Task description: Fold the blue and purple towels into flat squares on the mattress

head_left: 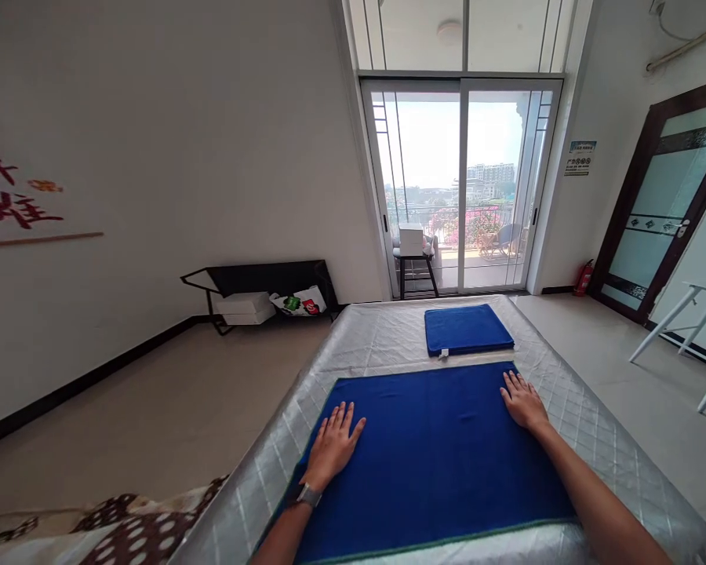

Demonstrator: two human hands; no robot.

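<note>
Bed [382,333]: silver-grey cover, slight sheen, quilted w/ diag. stitch lines, esp. clear at 3–4 o'clock & 8–9 o'clock. Far end at 12, near edge at 6. Lg. blue cloth [435,463] spread out flat, approx. ctr. down to 6 o'clock, w/ thin green trim [447,541]; a few sm. wrinkles twd its 1 o'clock part, otherwise smooth. 2nd item, folded blue cloth [467,328], lies flat at 1 o'clock, apart from the spread one w/ a narrow bare strip btwn. Sm. white tag [444,354] pokes out at its 7 o'clock corner. Bed cover bare & lightly creased at 11 o'clock.
</note>
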